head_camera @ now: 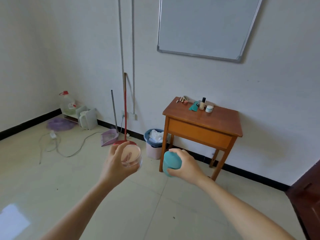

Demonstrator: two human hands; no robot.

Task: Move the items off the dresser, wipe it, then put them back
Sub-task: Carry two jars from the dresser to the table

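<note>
Dresser point(221, 118): a small wooden table with one drawer, standing against the white wall. At the back of its top are a foundation bottle point(202, 103) standing upright, a small white jar point(209, 109) just beside it, a flat teal piece point(193, 106) and a few small tubes point(181, 99) near the back left corner.

Left hand point(115, 163): fingers curled round a clear round container point(132, 155) with a pinkish inside, held in the air well short of the dresser.
Right hand point(187, 164): grips a teal jar point(170, 162) from the side, also in the air.

A lined wastebasket point(154, 142) stands just beside the dresser's front left leg. A dustpan point(110, 136) and a red broom point(125, 108) lean on the wall to the left. A whiteboard point(204, 26) hangs above.
</note>
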